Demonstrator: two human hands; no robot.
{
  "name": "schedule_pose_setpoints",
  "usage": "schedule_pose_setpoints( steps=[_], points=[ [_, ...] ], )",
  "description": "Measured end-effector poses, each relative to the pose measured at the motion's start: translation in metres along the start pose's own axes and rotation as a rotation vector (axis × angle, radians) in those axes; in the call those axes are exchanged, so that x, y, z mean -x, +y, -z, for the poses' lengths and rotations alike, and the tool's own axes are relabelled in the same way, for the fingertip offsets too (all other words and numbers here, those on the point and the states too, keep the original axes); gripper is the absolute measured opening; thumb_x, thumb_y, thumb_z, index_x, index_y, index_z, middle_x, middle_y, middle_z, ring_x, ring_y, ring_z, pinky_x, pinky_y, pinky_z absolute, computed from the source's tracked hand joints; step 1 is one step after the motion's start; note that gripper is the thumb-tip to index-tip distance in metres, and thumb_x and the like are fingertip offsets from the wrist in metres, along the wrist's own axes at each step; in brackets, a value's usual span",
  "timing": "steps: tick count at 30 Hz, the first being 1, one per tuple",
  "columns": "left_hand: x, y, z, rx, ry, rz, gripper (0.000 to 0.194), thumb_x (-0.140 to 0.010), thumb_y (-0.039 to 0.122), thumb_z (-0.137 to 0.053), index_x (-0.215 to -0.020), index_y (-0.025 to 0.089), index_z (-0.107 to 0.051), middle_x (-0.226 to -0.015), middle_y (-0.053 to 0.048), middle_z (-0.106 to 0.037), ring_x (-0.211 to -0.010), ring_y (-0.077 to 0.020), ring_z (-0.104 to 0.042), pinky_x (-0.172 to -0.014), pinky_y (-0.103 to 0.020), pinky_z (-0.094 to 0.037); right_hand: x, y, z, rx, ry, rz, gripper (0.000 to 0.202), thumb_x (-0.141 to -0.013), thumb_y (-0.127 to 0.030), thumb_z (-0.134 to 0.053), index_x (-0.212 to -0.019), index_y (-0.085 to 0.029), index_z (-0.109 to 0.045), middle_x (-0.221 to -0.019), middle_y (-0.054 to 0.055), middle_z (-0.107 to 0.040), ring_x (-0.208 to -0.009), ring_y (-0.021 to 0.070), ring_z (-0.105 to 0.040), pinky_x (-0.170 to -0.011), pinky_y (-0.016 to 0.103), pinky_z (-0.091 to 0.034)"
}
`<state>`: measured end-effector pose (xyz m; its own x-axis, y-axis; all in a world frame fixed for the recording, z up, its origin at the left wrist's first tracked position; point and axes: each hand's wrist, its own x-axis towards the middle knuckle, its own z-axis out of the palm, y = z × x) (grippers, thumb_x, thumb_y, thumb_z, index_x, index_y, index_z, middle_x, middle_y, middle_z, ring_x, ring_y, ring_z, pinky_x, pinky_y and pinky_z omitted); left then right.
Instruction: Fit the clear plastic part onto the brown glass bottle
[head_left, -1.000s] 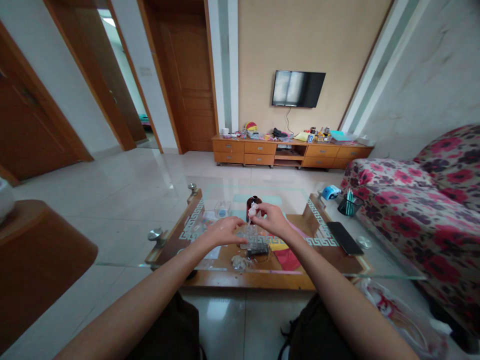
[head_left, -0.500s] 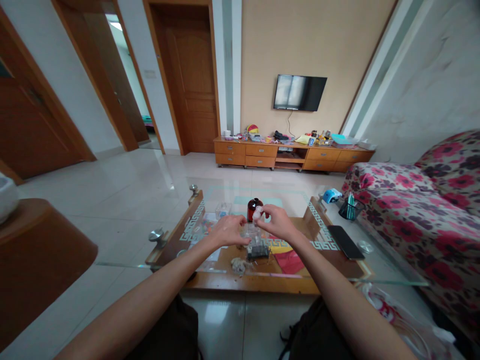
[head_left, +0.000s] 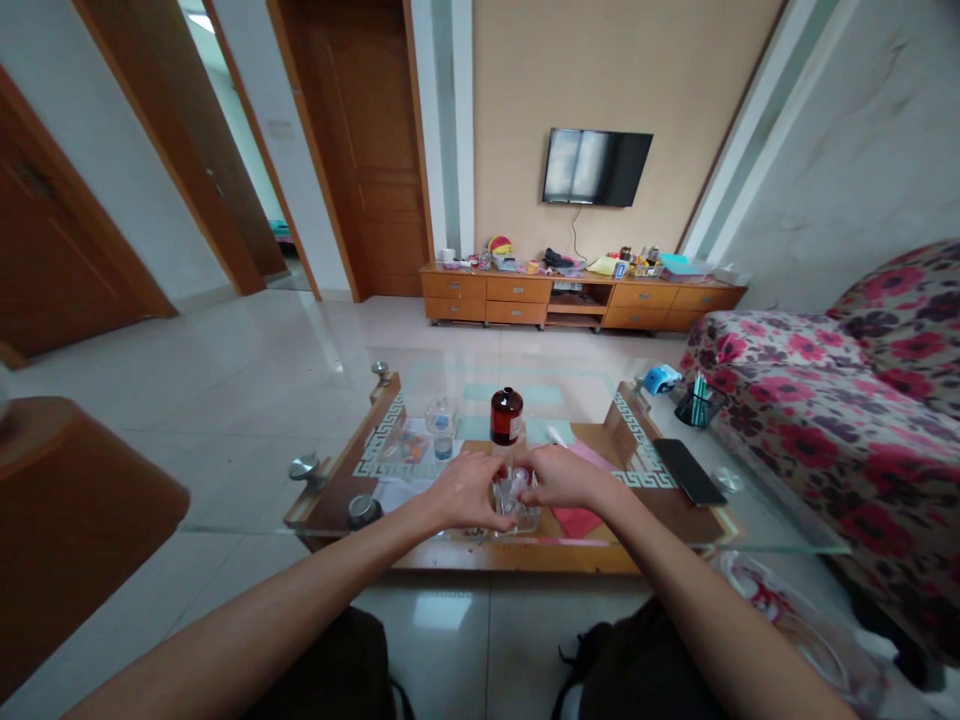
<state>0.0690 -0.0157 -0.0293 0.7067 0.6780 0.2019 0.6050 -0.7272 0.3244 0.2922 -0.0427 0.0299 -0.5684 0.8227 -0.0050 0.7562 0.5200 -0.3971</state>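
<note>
My left hand (head_left: 474,490) curves its thumb and fingers around the left side of a small clear container (head_left: 527,520) on the glass table. From the other side, my right hand (head_left: 561,476) pinches a small clear, stopper-like piece (head_left: 519,482) at the container's top. Whether that piece is seated or just held there I cannot tell. Behind my hands a brown glass bottle (head_left: 506,418) stands upright with its narrow neck uncovered. A small clear bottle (head_left: 443,440) is to its left.
A dark round tin (head_left: 364,512) sits left of my left forearm. A black phone (head_left: 688,472) and a mesh pen holder (head_left: 700,403) lie toward the right. Metal knobs (head_left: 307,467) rise from the glass tabletop (head_left: 247,528). A flowered sofa (head_left: 810,430) flanks the right side.
My right hand has come down from beside the brown bottle to the clear container, carrying the small clear piece. My left hand has shifted slightly right and down. The view has tilted a little.
</note>
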Motion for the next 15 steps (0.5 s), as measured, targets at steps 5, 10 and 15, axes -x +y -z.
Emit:
schedule_pose_setpoints(
  steps=[5, 10, 15],
  points=[
    [-0.015, -0.013, -0.004, 0.013, 0.035, 0.007, 0.065, -0.068, 0.067, -0.082, -0.114, 0.024, -0.067, -0.104, -0.010, -0.074, -0.097, -0.0332, -0.069, -0.087, -0.045, -0.051, -0.014, 0.014, 0.001, 0.026, 0.036, -0.018, 0.031, -0.079, -0.021, -0.074, -0.109, -0.025, -0.078, -0.101, 0.006, -0.079, -0.086, 0.0235, -0.068, -0.075, 0.030, -0.043],
    [-0.032, -0.036, 0.001, -0.007, 0.015, 0.112, 0.065, -0.074, 0.067, -0.080, -0.119, 0.022, -0.069, -0.110, -0.011, -0.076, -0.102, -0.0341, -0.070, -0.089, -0.043, -0.051, -0.038, 0.033, -0.009, 0.089, 0.174, -0.100, 0.022, -0.082, -0.025, -0.074, -0.104, -0.020, -0.075, -0.093, 0.007, -0.077, -0.081, 0.0217, -0.067, -0.071, 0.028, -0.039],
    [-0.044, -0.048, 0.009, -0.096, 0.028, 0.169, 0.066, -0.079, 0.064, -0.076, -0.129, 0.021, -0.069, -0.115, -0.015, -0.077, -0.107, -0.0371, -0.070, -0.092, -0.045, -0.051, -0.056, 0.044, -0.016, 0.051, 0.272, -0.130, 0.020, -0.090, -0.033, -0.073, -0.106, -0.021, -0.075, -0.098, 0.006, -0.077, -0.086, 0.0214, -0.068, -0.074, 0.027, -0.039]
  ],
)
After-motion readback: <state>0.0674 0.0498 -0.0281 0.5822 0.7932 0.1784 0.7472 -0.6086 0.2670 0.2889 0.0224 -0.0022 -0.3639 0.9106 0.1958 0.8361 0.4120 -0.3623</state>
